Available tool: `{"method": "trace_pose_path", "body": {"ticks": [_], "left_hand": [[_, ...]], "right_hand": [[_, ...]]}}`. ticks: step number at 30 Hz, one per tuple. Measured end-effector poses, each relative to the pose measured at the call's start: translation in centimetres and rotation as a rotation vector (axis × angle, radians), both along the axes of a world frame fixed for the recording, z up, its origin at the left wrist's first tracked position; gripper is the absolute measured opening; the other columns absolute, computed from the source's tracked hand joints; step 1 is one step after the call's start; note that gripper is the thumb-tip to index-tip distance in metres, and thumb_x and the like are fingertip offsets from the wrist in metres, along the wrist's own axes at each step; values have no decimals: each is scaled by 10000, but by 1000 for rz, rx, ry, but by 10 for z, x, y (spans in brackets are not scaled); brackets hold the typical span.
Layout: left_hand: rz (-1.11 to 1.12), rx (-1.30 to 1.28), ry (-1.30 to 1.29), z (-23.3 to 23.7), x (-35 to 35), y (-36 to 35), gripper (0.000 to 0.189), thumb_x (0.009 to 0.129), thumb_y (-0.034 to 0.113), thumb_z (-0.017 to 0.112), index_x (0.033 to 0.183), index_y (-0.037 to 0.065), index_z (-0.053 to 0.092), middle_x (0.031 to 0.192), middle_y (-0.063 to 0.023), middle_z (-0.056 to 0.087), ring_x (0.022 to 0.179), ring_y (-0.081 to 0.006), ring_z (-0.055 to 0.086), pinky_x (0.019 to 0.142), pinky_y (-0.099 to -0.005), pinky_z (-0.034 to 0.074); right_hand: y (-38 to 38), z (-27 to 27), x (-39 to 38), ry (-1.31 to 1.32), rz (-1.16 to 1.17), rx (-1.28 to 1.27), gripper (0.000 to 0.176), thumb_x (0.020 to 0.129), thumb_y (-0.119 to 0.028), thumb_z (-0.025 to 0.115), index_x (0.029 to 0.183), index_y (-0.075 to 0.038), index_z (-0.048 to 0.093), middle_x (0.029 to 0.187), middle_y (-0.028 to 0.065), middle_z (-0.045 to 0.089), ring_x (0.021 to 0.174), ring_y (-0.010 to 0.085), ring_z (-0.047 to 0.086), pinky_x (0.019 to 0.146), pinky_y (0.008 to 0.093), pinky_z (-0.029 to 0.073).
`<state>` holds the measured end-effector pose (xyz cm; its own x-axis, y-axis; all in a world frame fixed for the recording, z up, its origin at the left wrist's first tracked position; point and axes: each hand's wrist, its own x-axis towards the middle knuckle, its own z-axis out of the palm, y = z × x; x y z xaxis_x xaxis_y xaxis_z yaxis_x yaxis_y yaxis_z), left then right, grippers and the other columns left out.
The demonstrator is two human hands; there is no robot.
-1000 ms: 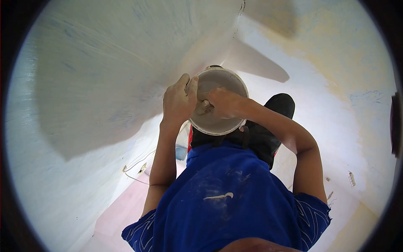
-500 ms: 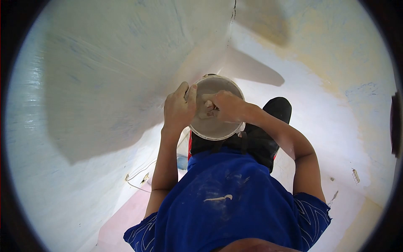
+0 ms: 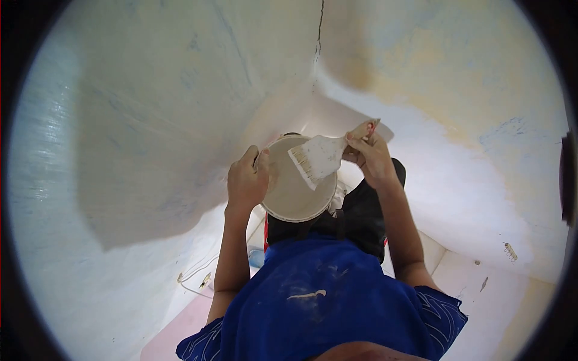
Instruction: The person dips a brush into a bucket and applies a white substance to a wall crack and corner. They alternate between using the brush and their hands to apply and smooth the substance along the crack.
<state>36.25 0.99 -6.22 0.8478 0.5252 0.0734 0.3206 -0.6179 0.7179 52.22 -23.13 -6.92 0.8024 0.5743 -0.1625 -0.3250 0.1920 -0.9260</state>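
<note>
Through the head camera I look down at my two hands in front of a corner where two walls meet. My left hand (image 3: 245, 180) is clenched on the near-left rim of the one bucket (image 3: 295, 201), holding it up at chest height with its mouth tipped towards me. The inside looks smeared with pale grey-white coating. My right hand (image 3: 370, 157) is closed around the handle of the single brush (image 3: 319, 157), which hangs just over the bucket's upper right edge. Its wide bristles point down-left and are loaded white. The brush looks charged and clear of the bucket, touching neither wall. I judge the coating work as partly done. The left wall (image 3: 150, 120) is mostly whitish, with faint blue streaks showing through. The right wall (image 3: 469, 90) is white lower down but has yellow and blue patches higher up, so that area looks left to cover. One dark crack (image 3: 317, 36) runs up the corner. Below, I see my blue shirt (image 3: 319, 301) and one thin cable (image 3: 195, 274) on the floor (image 3: 174, 325).
</note>
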Motion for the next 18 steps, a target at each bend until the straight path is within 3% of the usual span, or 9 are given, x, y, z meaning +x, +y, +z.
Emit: {"method": "trace_pose_path", "body": {"ticks": [2,6,18], "left_hand": [[-13,2,-26,-1,-2,1,382,1036,311,545,817,0,509,692,-284,556,662,-499,563,629,-540,432],[-3,-9,-19,1,-5,-1,385,1039,306,543,815,-4,504,698,-282,554,653,-490,546,623,-524,429],[11,-34,6,2,0,-3,384,1039,296,549,811,-9,500,690,-271,552,620,-461,537,611,-504,426]], "right_hand": [[-6,-5,-8,216,-13,203,186,1035,-162,647,1097,12,622,1038,125,713,948,231,731,869,387,629],[-11,-15,-17,333,-122,245,177,1050,-163,621,1105,5,631,1053,132,721,927,236,729,892,403,620],[-10,-14,-19,297,-117,197,199,1039,-149,632,1109,36,613,1098,179,707,983,288,736,925,420,620]]}}
